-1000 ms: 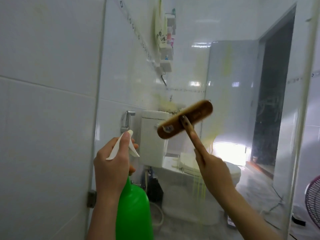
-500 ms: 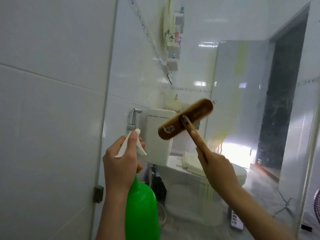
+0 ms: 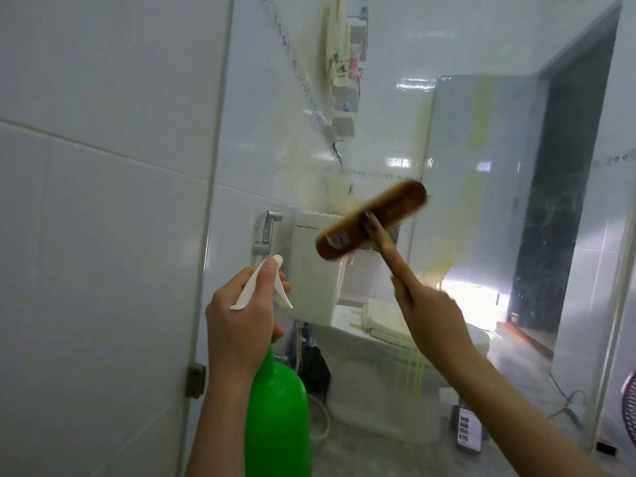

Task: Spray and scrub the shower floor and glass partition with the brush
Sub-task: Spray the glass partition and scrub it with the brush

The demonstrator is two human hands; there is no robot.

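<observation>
My left hand [image 3: 241, 321] grips the white trigger head of a green spray bottle [image 3: 278, 414], nozzle aimed at the glass partition [image 3: 371, 98]. My right hand [image 3: 430, 315] holds the wooden handle of a brown scrub brush [image 3: 371, 220]. The brush head lies tilted, its right end higher, with its bristles against the glass at about chest height. Yellowish streaks of cleaner run down the glass around and below the brush.
White tiled wall [image 3: 103, 201] stands at the left, with a metal hinge [image 3: 195, 376] on the glass edge. Behind the glass are a toilet [image 3: 344, 304], a bidet sprayer [image 3: 266, 232], wall shelves [image 3: 344, 84] and an open doorway [image 3: 564, 201]. A fan [image 3: 629, 401] shows at the right edge.
The brush head has shifted slightly along the glass and now looks motion-blurred. The view has drifted a little. My left hand keeps the bottle in the same pose.
</observation>
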